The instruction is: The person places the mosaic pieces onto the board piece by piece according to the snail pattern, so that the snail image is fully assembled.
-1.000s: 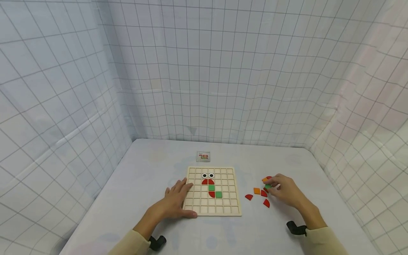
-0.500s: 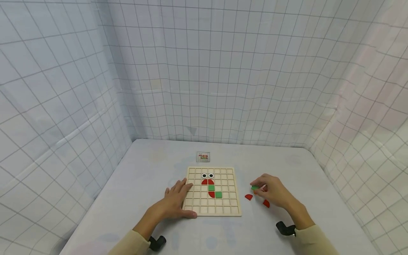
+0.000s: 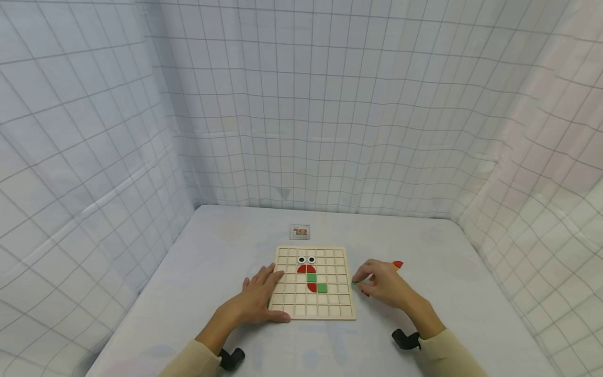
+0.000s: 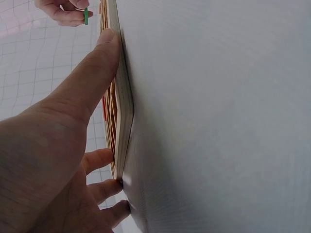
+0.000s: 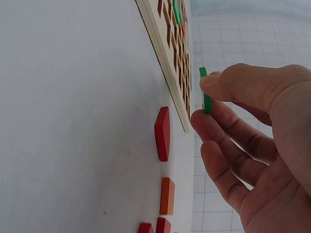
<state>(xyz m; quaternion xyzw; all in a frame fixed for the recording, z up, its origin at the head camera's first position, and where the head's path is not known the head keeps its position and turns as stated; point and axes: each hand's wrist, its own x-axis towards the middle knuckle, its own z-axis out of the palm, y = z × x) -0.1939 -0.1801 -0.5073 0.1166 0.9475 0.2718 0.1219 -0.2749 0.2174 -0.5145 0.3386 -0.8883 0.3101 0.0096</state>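
Observation:
The wooden grid board [image 3: 334,311] lies flat on the table. My left hand [image 3: 256,298] rests along its left side, fingers spread over the edge and thumb on the front left corner. Between thumb and fingertips my right hand [image 3: 383,285] pinches a green square tile [image 5: 207,99], held on edge just beside the board's right side. On the board are two round eye tiles [image 3: 311,259], several red quarter-circle tiles [image 3: 302,269] and two green square tiles [image 3: 322,288].
Right of the board lie loose pieces: a red quarter-circle [image 5: 164,135], an orange tile [image 5: 167,196] and more red ones, partly hidden by my right hand in the head view. Behind the board is a small picture card [image 3: 300,232]. Gridded white curtains [image 3: 301,131] surround the table.
The right hand has carried the green square tile leftward from the loose pieces to the board's right edge. My left hand stays in place on the board.

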